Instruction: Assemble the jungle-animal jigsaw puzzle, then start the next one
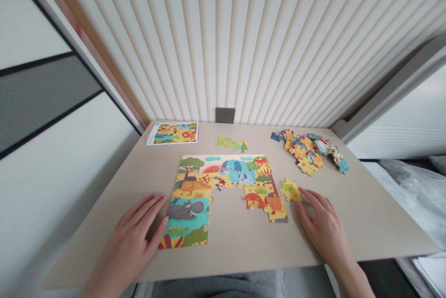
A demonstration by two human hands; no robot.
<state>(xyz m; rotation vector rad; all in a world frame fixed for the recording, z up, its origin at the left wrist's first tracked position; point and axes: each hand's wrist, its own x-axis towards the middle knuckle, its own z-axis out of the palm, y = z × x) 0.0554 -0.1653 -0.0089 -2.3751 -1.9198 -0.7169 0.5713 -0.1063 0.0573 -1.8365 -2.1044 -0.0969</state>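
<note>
A partly joined jigsaw puzzle [191, 209] of animals lies flat on the table, with a gap in its lower middle. Beside its left edge rests my left hand [134, 230], fingers stretched out and the thumb at the border. My right hand [322, 223] has thumb and index finger at the right edge of a yellow and green puzzle piece [290, 189], which lies to the right of the joined part, apart from it. An orange piece [274, 203] sits at the puzzle's lower right, seemingly overlapping its neighbours.
A heap of loose puzzle pieces [302, 150] lies at the back right. Two small groups, green pieces [223, 141] and green-blue pieces [240, 145], lie behind the puzzle. A printed reference picture [174, 133] is at the back left. A ribbed wall with a socket [225, 115] borders the table [237, 247].
</note>
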